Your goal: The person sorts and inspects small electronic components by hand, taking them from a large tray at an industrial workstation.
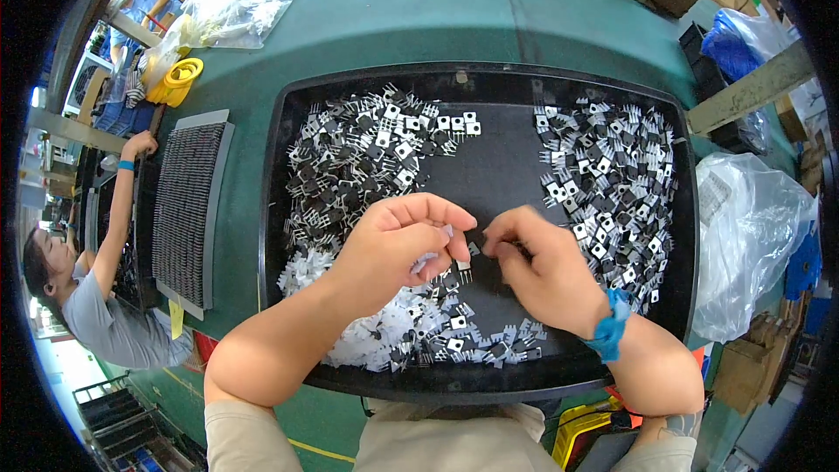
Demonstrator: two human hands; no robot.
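A wide black tray [489, 162] holds heaps of three-legged transistors with black bodies and metal tabs. One transistor heap [350, 157] lies at the left, another transistor heap [612, 201] at the right. Small whitish translucent pieces [371, 332] are piled at the near left, mixed with some transistors. Above the tray's middle, my left hand [398, 240] is curled round a few such whitish pieces. Facing it, my right hand [546, 271], with a blue band at the wrist, is closed in a pinch; what its fingertips hold, if anything, is too small to make out.
Left of the tray stands a rack of dark parts in rows [188, 210]. Beyond it a co-worker [114, 297] reaches out an arm. Yellow tape rolls [179, 79] and a plastic bag [253, 4] lie at the far left. A clear bag [743, 236] borders the tray's right side.
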